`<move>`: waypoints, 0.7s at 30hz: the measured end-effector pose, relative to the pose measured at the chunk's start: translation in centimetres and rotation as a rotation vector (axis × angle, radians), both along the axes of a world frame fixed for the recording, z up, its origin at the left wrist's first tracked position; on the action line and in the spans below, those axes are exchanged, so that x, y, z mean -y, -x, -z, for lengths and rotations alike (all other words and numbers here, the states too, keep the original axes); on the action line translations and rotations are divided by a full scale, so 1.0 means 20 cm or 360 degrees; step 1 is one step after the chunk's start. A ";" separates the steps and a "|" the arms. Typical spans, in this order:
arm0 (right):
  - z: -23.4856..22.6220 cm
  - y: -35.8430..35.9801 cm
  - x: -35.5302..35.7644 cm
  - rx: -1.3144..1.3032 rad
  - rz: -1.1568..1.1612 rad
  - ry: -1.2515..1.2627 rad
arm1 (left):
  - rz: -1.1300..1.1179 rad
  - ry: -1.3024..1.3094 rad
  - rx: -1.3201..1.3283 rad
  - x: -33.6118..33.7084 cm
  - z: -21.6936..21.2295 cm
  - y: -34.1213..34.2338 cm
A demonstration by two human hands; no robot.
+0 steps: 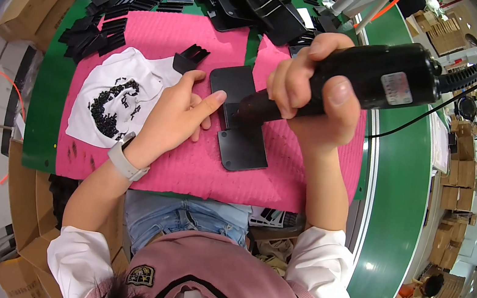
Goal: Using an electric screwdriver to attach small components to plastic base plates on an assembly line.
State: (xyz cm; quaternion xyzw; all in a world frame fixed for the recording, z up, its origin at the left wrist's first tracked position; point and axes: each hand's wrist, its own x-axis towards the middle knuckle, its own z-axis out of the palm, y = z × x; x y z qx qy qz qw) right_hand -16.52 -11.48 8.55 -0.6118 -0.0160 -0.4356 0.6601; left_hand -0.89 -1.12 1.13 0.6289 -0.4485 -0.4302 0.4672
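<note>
My right hand [321,93] is wrapped round a black corded electric screwdriver [378,77], held tilted with its tip down at the middle of a black plastic piece. That piece has two flat plates, an upper plate [233,83] and a lower plate [243,148], joined by a narrow middle part the tool partly hides. Just left of it, my left hand [180,106] hovers with thumb and index finger apart, nothing visible between them. Beyond its fingertips lies a small slotted black piece [191,58]. A white cloth [84,114] by my left wrist bears a heap of tiny black screw-like parts [110,108].
Pink ridged foam [185,178] covers part of the green table [42,120]. Piles of black plastic parts [241,4] line its far side. The tool's cable [462,77] runs off right. Cardboard boxes [27,198] stand at the left; another person [420,296] is far right.
</note>
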 end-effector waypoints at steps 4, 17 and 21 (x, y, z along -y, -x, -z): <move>0.02 -0.04 -0.02 0.0097 -0.0059 -0.0231 | 0.0100 -0.0163 -0.0151 0.02 -0.02 0.01; 0.00 -0.14 -0.05 -0.0253 -0.0037 0.0115 | 0.0093 -0.0179 -0.0497 0.04 0.03 0.03; 0.02 -0.14 -0.05 -0.0288 -0.0003 0.0171 | 0.0063 -0.0181 -0.0475 0.05 0.03 0.04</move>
